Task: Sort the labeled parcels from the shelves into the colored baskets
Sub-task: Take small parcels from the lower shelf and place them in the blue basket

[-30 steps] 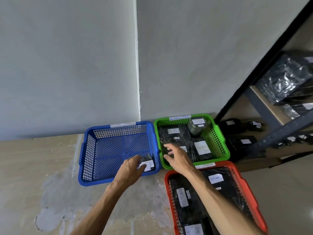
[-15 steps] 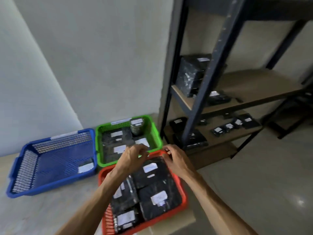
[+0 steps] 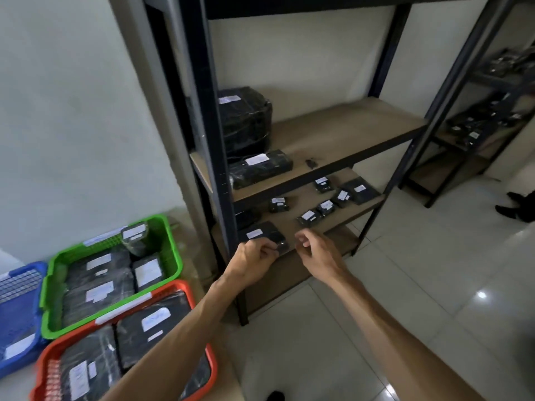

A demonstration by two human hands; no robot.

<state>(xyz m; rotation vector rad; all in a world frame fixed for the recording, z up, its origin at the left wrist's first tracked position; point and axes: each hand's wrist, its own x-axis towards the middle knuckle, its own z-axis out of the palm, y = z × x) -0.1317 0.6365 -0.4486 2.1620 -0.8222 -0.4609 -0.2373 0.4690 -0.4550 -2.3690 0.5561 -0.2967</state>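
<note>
Swung away from the baskets toward the dark shelving unit [image 3: 202, 117] since a moment ago, both arms now stretched to its lowest shelf. Left hand [image 3: 254, 257] pinching the near edge of a flat black parcel [image 3: 262, 235] at the shelf's front — white label up. Right hand [image 3: 315, 253] just beside it, fingers loosely curled, holding nothing. Green basket [image 3: 170, 241], red basket [image 3: 185, 287] and blue basket [image 3: 26, 273] on the floor at left, parcels inside.

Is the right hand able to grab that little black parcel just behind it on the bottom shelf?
Probably yes. The right hand hovers empty at the shelf's front edge, and nothing lies between it and the small parcel.
</note>
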